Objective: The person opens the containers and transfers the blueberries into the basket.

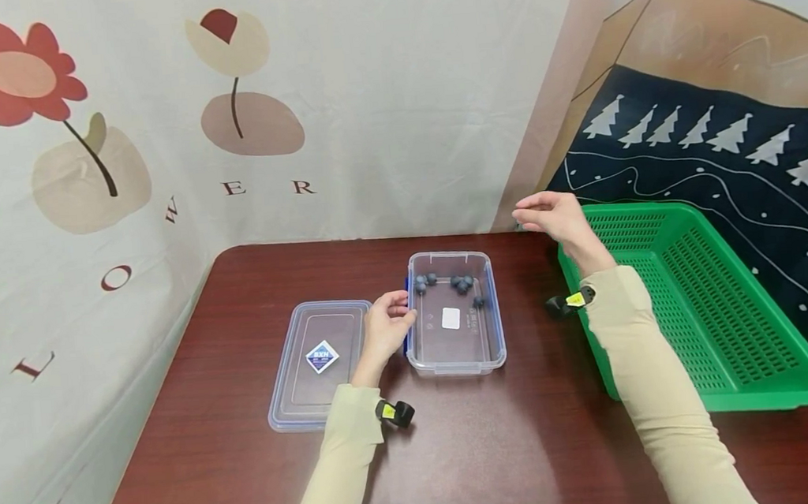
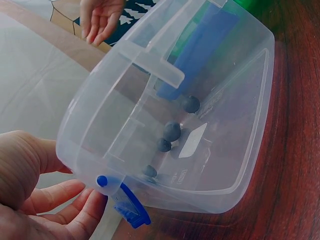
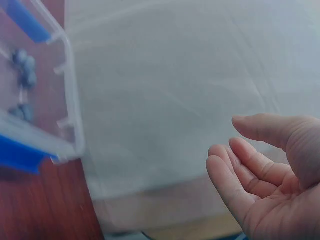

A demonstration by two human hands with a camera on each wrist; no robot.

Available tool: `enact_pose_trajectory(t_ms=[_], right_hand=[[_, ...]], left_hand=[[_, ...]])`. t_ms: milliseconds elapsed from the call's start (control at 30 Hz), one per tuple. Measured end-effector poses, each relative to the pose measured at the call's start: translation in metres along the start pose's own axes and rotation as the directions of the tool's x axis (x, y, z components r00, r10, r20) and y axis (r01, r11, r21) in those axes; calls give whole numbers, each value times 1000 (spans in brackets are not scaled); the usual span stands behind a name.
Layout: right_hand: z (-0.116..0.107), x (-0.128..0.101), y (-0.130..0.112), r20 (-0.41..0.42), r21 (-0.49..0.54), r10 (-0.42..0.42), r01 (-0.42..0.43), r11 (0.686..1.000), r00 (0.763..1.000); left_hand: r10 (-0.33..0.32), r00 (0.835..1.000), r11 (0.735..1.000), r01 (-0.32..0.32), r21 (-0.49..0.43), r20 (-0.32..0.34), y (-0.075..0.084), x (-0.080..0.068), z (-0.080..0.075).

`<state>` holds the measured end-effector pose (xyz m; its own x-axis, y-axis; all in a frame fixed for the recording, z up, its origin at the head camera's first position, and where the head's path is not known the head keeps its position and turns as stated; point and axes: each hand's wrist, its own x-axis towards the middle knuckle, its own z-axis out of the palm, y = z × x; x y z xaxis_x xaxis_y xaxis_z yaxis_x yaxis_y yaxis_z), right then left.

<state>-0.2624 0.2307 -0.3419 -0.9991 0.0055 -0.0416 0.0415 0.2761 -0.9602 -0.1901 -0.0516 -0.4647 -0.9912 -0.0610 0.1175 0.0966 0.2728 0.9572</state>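
A clear plastic food container with blue side latches stands lidless on the table. Several blueberries lie inside it, mostly toward its far end, near a white label. At the container's left side is my left hand, thumb at the rim and fingers beside the blue latch, lightly holding that edge. My right hand is raised past the table's far edge, close to the back left corner of a green basket. Its fingers are loosely bent, with nothing between them and the thumb.
Left of the container lies its clear lid with a blue-and-white diamond sticker. The deep green basket takes up the right side of the brown table. A printed curtain hangs behind the table.
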Motion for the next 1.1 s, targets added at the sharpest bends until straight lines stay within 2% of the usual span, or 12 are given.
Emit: enact_pose_trajectory(t_ms=[333, 600, 867, 1100], right_hand=[[60, 9, 5, 41, -2, -39, 39, 999, 998], [104, 9, 17, 45, -6, -32, 33, 999, 998], [136, 11, 35, 52, -74, 23, -20, 997, 998], [153, 13, 46, 68, -116, 74, -66, 991, 995]], left_hand=[[-1, 1000, 1000, 1, 12, -9, 0, 0, -1], [-2, 1000, 1000, 2, 1, -7, -1, 0, 0], [-22, 1000, 999, 23, 27, -4, 0, 0, 1], [-32, 999, 999, 32, 23, 0, 0, 1, 1]])
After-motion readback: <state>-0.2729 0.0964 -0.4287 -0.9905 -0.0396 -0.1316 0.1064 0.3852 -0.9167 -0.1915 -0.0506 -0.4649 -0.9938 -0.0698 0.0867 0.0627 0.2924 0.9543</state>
